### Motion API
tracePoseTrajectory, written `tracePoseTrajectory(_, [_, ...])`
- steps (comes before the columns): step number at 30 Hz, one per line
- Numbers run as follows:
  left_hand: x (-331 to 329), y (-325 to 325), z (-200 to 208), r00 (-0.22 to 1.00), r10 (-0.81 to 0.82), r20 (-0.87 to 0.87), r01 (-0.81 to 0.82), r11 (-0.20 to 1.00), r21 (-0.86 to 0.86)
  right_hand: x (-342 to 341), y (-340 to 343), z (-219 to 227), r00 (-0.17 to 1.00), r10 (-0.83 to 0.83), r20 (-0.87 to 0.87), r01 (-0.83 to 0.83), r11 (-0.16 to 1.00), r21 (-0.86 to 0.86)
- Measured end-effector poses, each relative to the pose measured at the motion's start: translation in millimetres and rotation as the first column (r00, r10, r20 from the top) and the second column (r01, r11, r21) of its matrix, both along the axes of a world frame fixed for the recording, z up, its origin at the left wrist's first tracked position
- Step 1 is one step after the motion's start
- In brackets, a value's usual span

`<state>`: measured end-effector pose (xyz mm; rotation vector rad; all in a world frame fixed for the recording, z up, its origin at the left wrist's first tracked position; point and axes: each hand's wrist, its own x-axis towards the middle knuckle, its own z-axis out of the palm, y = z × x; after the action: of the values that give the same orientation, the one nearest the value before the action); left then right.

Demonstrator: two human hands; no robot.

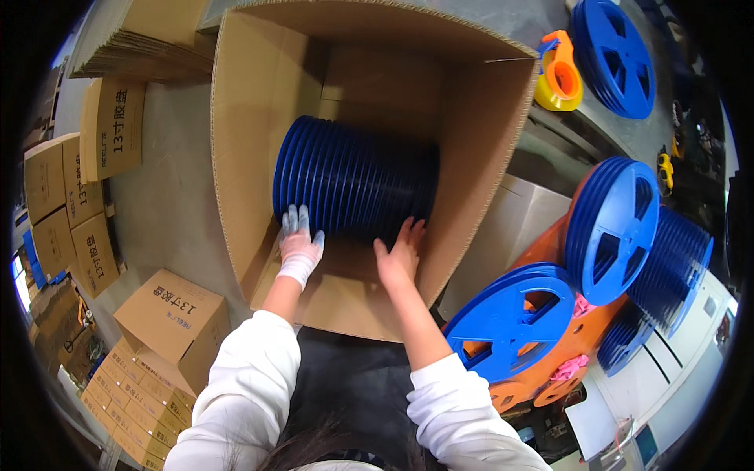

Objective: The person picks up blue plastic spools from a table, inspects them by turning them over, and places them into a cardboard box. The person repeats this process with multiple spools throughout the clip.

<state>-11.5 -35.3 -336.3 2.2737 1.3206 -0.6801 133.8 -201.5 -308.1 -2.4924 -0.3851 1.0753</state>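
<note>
A row of dark blue plastic reels (345,173) stands on edge, packed side by side in a large open cardboard box (243,141). My left hand (300,243), in a thin pale glove, has its fingertips against the near side of the row at its left end. Bare and with its fingers spread, my right hand (400,253) is by the near side at the right end; whether it touches the reels I cannot tell. Neither hand is closed around anything. Shadow hides the lower part of the row.
More blue reels (514,314) lean on an orange stand (550,243) at right. An orange tape dispenser (560,71) and stacked reels (616,59) sit on a grey table at far right. Closed cartons (177,314) stand left, with flattened cardboard (149,39) at far left.
</note>
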Motion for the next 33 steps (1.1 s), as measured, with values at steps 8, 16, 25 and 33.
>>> tracePoseTrajectory(8, [-41,-68,59,0.994,0.099,0.055,-0.081,0.961,-0.263,10,-3,17,0.949,-0.316,-0.012,0.312,0.929,0.198])
tracePoseTrajectory(16, [-67,-123,92,0.978,0.029,0.204,0.046,0.934,-0.353,52,39,-64,0.94,-0.286,0.188,0.285,0.958,0.032])
tracePoseTrajectory(25, [-71,-120,94,0.931,0.127,0.344,-0.001,0.94,-0.342,63,22,-90,0.928,-0.35,0.129,0.349,0.937,0.03])
tracePoseTrajectory(33, [-72,-119,97,0.919,0.112,0.378,0.018,0.946,-0.323,32,22,21,0.935,-0.287,0.211,0.293,0.956,-0.001])
